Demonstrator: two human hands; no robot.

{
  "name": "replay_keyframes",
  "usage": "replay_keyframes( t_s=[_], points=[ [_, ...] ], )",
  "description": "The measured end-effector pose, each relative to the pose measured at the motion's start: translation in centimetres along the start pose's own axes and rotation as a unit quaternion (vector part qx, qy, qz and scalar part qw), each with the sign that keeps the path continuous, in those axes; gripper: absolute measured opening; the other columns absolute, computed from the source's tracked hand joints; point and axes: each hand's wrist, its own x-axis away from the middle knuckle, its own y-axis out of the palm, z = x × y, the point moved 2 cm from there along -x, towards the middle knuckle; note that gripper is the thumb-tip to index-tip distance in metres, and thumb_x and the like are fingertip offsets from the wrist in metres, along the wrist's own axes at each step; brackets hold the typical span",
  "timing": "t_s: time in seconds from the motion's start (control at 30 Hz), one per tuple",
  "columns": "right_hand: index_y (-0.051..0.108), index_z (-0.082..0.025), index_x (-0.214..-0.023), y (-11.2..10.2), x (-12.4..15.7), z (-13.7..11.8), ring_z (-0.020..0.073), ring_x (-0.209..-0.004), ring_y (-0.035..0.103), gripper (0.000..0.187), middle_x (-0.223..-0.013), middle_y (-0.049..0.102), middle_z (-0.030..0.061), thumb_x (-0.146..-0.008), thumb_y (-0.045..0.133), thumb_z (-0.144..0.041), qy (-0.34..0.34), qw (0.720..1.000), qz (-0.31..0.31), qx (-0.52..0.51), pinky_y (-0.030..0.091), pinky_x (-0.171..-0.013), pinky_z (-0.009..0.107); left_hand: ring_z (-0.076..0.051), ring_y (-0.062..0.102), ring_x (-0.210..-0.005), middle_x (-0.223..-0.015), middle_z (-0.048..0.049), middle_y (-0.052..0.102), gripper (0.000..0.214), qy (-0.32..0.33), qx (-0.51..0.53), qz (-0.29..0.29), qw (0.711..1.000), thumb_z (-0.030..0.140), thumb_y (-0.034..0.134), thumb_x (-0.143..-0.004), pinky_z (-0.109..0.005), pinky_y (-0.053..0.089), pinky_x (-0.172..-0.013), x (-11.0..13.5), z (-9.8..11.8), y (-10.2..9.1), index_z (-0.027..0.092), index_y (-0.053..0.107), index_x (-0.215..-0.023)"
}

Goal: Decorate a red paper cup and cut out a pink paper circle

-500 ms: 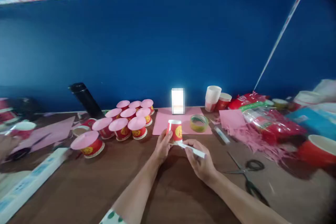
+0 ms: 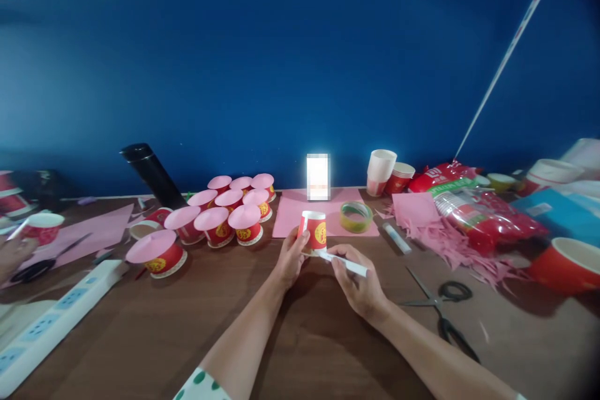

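Note:
My left hand (image 2: 291,257) is closed around a red paper cup (image 2: 312,232) with a yellow emblem and a white band. The cup looks upside down, its rim towards the table. In my right hand (image 2: 359,281) is a white pen-like stick (image 2: 350,265), gripped between thumb and fingers. Its tip meets the lower edge of the cup, though whether it presses there I cannot tell. Behind the cup lie a pink paper sheet (image 2: 290,215) and a roll of tape (image 2: 355,217).
Several upturned cups with pink discs (image 2: 212,222) stand left, near a black flask (image 2: 152,172) and a white power strip (image 2: 60,319). Scissors (image 2: 438,305), a clear tube (image 2: 396,239), shredded pink paper (image 2: 462,250) and bagged cups (image 2: 487,212) lie right. Another person's hand (image 2: 14,256) is far left.
Both hands keep nearly the same hold and position. The view has steadied and shifted slightly. The other person's hand and cup at far left show more clearly.

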Motion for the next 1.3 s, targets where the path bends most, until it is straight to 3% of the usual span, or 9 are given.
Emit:
replay_keyframes(
  t_s=[0.4, 0.7, 0.97, 1.3],
  points=[
    [0.055, -0.018, -0.087, 0.03, 0.0, -0.08, 0.0159, -0.071, 0.055, 0.013, -0.077, 0.058, 0.0031, -0.085, 0.043, -0.024, 0.0, 1.0, -0.013, 0.008, 0.043, -0.068, 0.027, -0.016, 0.061, -0.071, -0.078, -0.0029, 0.064, 0.023, 0.01, -0.009, -0.01, 1.0, 0.033, 0.062, -0.073, -0.025, 0.045, -0.063, 0.05, 0.2, 0.3, 0.017, 0.058, -0.09],
    [0.054, -0.018, -0.085, -0.06, 0.02, -0.07, 0.0158, -0.07, 0.055, 0.013, -0.075, 0.058, 0.0033, -0.085, 0.043, -0.025, 0.007, 1.0, -0.01, 0.0, 0.043, -0.065, 0.025, -0.016, 0.062, -0.071, -0.077, -0.0023, 0.065, 0.026, 0.001, -0.019, 0.011, 1.0, 0.034, 0.066, -0.068, -0.025, 0.045, -0.065, 0.05, 0.11, 0.31, 0.017, 0.059, -0.087],
    [0.055, -0.018, -0.084, -0.24, 0.08, -0.05, 0.0151, -0.068, 0.055, 0.013, -0.073, 0.058, 0.0023, -0.085, 0.043, -0.023, 0.011, 1.0, 0.011, 0.005, 0.043, -0.066, 0.026, -0.016, 0.062, -0.073, -0.079, -0.0031, 0.065, 0.024, 0.008, -0.02, -0.013, 1.0, 0.032, 0.063, -0.072, -0.025, 0.045, -0.065, -0.03, -0.03, 0.21, 0.017, 0.058, -0.09],
    [0.055, -0.018, -0.085, -0.36, 0.23, 0.39, 0.0154, -0.062, 0.055, 0.015, -0.067, 0.057, 0.0031, -0.085, 0.043, -0.025, 0.042, 0.999, 0.026, -0.017, 0.044, -0.053, 0.024, -0.018, 0.062, -0.074, -0.079, -0.0039, 0.065, 0.03, 0.003, -0.031, -0.007, 1.0, 0.037, 0.065, -0.068, -0.027, 0.045, -0.064, 0.09, 0.06, 0.23, 0.016, 0.059, -0.089]
  ],
)
